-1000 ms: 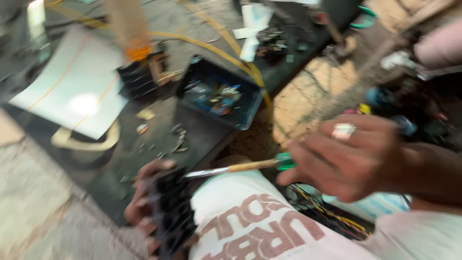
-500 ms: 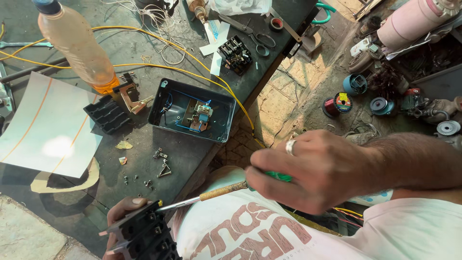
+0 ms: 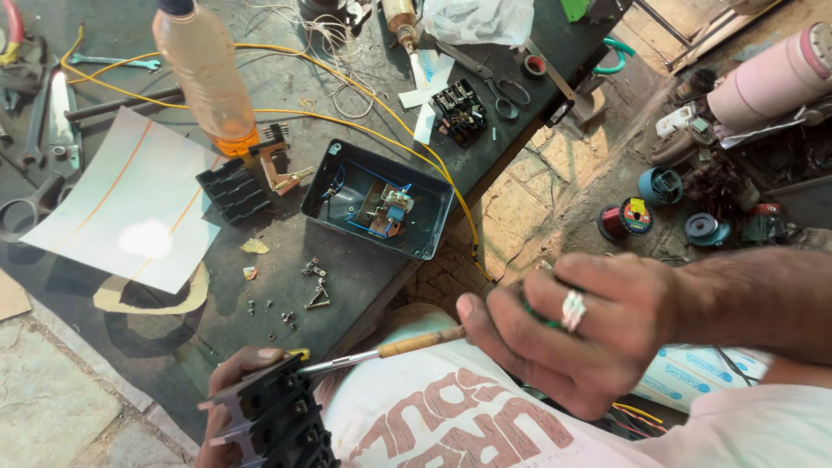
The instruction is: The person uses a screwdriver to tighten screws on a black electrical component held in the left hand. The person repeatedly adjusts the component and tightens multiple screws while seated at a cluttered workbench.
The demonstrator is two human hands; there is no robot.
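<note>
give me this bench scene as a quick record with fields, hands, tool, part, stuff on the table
left hand: grips a black slotted block at the bottom edge
right hand: closed round the screwdriver handle
tool tip: at the block's top, beside the left fingers
open metal box: on the dark table, blue wires inside
second black block: left of the box
plastic bottle: upright, behind that block
loose screws: scattered in front of the box
yellow wire: runs past the box and over the table edge

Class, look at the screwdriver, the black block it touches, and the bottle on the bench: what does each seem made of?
Screwdriver: shiny grey shaft, likely steel; tan collar looks like wood. Black block: matt, moulded ribs, probably plastic. Bottle: see-through walls tinted orange, likely clear plastic.
</note>
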